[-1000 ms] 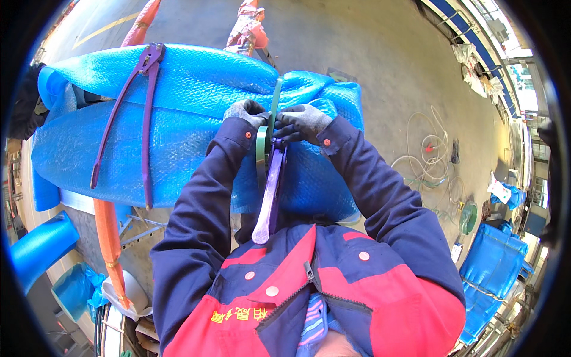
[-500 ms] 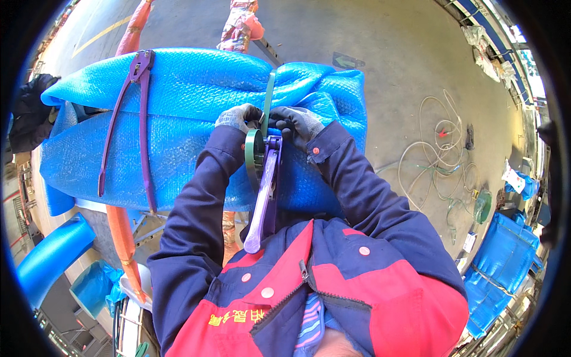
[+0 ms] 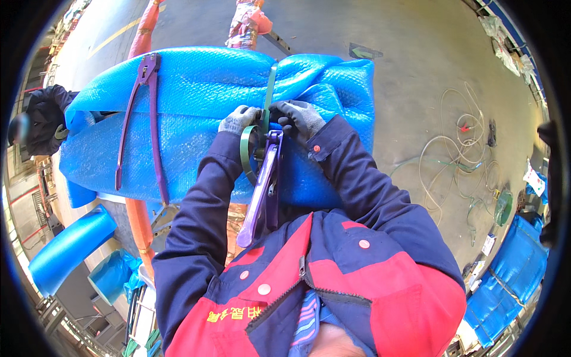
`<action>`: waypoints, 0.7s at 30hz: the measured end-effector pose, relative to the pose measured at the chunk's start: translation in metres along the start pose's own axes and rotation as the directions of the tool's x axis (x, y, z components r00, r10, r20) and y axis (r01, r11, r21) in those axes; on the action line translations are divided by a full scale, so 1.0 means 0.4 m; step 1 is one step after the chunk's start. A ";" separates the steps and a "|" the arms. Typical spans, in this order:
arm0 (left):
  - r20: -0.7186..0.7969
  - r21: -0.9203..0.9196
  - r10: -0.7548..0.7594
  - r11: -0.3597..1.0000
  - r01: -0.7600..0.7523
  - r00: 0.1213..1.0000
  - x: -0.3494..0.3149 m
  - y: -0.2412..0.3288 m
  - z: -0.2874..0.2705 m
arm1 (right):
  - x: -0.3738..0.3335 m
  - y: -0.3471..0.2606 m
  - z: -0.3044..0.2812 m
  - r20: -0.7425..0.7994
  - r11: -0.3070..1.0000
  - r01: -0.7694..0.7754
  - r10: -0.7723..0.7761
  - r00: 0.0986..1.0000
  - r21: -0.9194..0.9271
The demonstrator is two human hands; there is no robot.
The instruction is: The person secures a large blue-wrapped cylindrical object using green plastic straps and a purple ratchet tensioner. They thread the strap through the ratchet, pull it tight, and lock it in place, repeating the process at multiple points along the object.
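Observation:
A long bundle in blue bubble wrap [image 3: 196, 143] lies across in front of me, with a green strap [image 3: 270, 83] running over it. My left hand [image 3: 239, 121], in a grey glove, is closed on the strap's left side. From the right, my gloved right hand [image 3: 302, 119] has its fingers curled in against the strap; what they pinch is hidden. Just below both hands, a purple-handled strapping tensioner [image 3: 260, 196] rests on the bundle, handles toward me. Beside it curves a loop of green strap [image 3: 246, 152]. Farther left lies a second purple long-handled tool [image 3: 148, 113], legs spread.
At the bundle's left end stands another person in dark clothes [image 3: 46, 119]. Orange-wrapped supports [image 3: 140, 229] pass beneath the bundle. A coiled clear hose [image 3: 455, 149] lies on the floor to the right. Blue wrapped packages [image 3: 508, 279] and a blue roll [image 3: 71, 250] stand nearby.
The view has shifted a little, so the scene sits farther right and more of the person at left shows. Both my hands stay at the strap, with only slight finger movement.

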State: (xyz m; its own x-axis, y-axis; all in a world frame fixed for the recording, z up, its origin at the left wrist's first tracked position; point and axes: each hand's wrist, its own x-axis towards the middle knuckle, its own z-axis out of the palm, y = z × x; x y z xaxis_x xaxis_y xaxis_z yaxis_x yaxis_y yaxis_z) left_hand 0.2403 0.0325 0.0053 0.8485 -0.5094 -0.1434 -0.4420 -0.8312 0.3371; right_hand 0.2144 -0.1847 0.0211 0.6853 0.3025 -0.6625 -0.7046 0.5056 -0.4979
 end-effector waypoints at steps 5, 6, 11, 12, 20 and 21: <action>0.046 -0.536 -0.134 0.833 0.138 0.990 -0.004 -0.009 -0.001 | 0.008 0.010 -0.002 0.077 0.999 0.033 -0.033 0.996 0.008; 0.083 -0.647 -0.166 0.741 0.180 0.983 -0.003 -0.008 -0.002 | 0.006 0.012 0.001 0.089 0.999 0.052 -0.052 0.995 0.002; 0.176 -0.755 -0.372 0.543 0.368 0.911 0.032 0.006 0.006 | -0.022 -0.019 0.014 0.107 0.880 0.221 -0.194 0.975 -0.420; 0.216 -0.718 -0.424 0.542 0.437 0.880 0.038 0.010 0.009 | -0.029 -0.035 0.010 0.110 0.765 0.355 -0.354 0.929 -0.538; 0.094 -0.563 -0.203 0.797 0.221 0.975 0.043 0.031 -0.019 | 0.025 -0.117 -0.042 0.518 -0.319 0.409 -0.578 0.631 -0.855; 0.143 -0.528 -0.233 0.804 0.273 0.962 0.052 0.029 -0.021 | 0.036 -0.113 -0.047 0.524 -0.340 0.400 -0.591 0.614 -0.851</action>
State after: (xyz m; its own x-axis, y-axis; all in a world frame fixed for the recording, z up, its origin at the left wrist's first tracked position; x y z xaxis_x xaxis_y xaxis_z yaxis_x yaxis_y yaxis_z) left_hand 0.2553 0.0140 0.0141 0.8774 -0.3283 -0.3499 0.0303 -0.6899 0.7233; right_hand 0.2529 -0.2185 0.0235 0.9332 0.3105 0.1808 0.3566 -0.7385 -0.5722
